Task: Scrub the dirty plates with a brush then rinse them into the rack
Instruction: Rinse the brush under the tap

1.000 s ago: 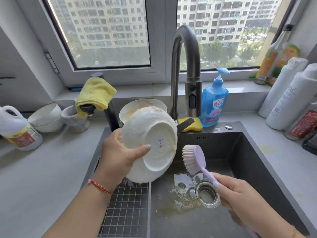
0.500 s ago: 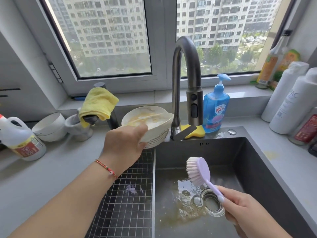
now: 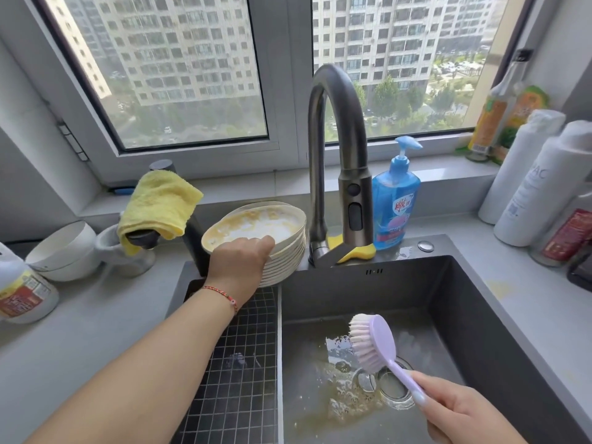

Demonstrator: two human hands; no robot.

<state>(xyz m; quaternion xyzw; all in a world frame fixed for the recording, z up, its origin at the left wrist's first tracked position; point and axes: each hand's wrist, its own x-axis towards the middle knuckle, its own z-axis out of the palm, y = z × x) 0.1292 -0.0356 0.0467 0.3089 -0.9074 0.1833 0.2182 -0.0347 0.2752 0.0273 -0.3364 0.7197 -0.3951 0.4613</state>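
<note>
Head view: my left hand (image 3: 238, 262) reaches to the stack of plates (image 3: 282, 251) at the back left corner of the sink (image 3: 464, 315), fingers curled over the near rim of the top plate (image 3: 256, 224). That plate is shallow, glossy white, and smeared with yellow residue. The stack sits at the far end of the wire-grid rack (image 3: 237, 363), whose thin metal squares fill the sink's left side. My right hand (image 3: 464, 408) grips the smooth lilac plastic handle of the brush (image 3: 373, 342), its oval head and pale bristles held over the drain (image 3: 392, 384), above foamy, yellowish water on the dark sink floor. The curved matte-grey faucet (image 3: 339, 161) rises from the sink's back edge, a translucent blue soap bottle (image 3: 395, 213) just beside it. A fluffy yellow cloth (image 3: 160, 203) hangs left of the plates.
</note>
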